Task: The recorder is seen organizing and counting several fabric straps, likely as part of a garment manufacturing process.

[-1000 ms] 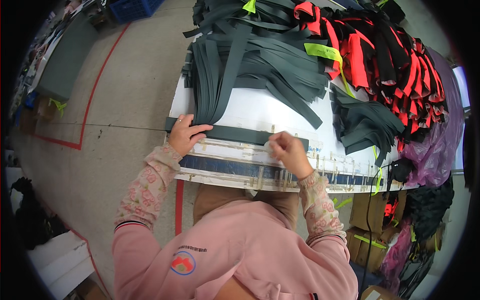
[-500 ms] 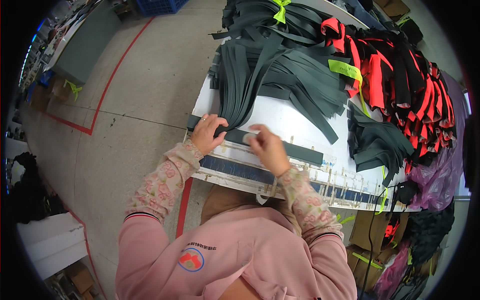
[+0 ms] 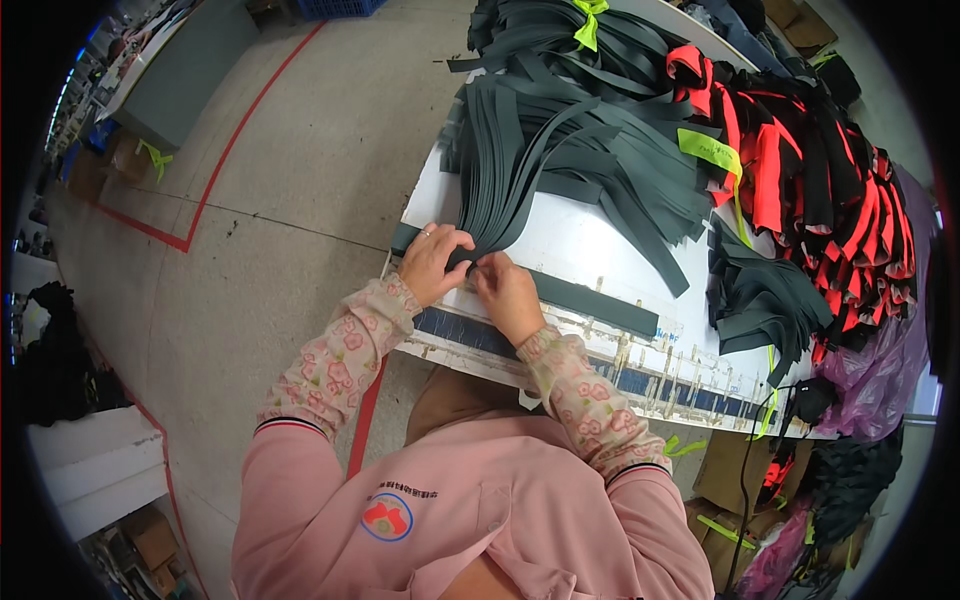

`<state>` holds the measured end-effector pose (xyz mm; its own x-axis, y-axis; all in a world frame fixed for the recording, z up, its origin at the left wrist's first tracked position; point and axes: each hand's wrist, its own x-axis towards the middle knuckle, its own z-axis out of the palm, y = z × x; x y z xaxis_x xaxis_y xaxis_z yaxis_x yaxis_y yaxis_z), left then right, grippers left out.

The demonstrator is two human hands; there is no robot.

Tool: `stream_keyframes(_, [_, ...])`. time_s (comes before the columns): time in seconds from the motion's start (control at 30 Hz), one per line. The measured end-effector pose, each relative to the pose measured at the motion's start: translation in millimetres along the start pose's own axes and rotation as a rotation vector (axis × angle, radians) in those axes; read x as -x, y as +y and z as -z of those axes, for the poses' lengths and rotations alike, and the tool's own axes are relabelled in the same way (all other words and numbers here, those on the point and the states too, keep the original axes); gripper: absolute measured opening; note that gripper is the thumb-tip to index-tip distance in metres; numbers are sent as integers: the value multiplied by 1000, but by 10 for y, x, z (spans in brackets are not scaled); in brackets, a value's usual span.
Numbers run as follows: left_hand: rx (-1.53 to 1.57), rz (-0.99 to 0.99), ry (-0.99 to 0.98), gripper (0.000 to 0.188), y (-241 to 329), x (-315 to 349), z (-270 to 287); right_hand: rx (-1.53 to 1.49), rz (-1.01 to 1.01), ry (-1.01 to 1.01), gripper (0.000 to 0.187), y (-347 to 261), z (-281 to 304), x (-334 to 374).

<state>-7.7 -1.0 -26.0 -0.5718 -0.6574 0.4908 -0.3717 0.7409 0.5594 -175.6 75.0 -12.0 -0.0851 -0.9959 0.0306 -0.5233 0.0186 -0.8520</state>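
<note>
A fanned stack of dark grey-green fabric strips (image 3: 492, 150) lies on the white tabletop, its near ends gathered at its front edge. My left hand (image 3: 434, 264) grips these ends, fingers curled over them. Right beside it, my right hand (image 3: 508, 298) is closed in a pinch at the near ends of the strips; what its fingertips hold is hidden. One flat dark strip (image 3: 600, 304) runs along the table's near side, passing behind both hands.
More dark strips tied with a yellow-green ribbon (image 3: 590, 22) lie at the back. Red and black strips (image 3: 780, 170) heap up on the right, near a smaller dark pile (image 3: 765, 295). Worn tape covers the table's front edge (image 3: 640, 385). Cartons (image 3: 735, 470) sit below on the right.
My right hand has moved left and a little toward the table's edge, from over the flat strip to beside my left hand. The whole view has shifted slightly.
</note>
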Motion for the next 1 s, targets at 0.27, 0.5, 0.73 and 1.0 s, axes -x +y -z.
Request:
stream_keyframes(0.27, [-8,50,-71,19,109,-22,93,-125,-231,-23,17,97,776,171])
stream_keyframes(0.5, [-75,9,-90,30,96,-19,96,-56,-312,63,15,591,1590,653])
stream_keyframes(0.73, [-68,19,-173,26,133,-45,135,67,-202,109,16,592,1542,748])
stream_keyframes(1.0, [-81,24,-194,32,83,-20,115,-83,-313,68,16,544,1670,705])
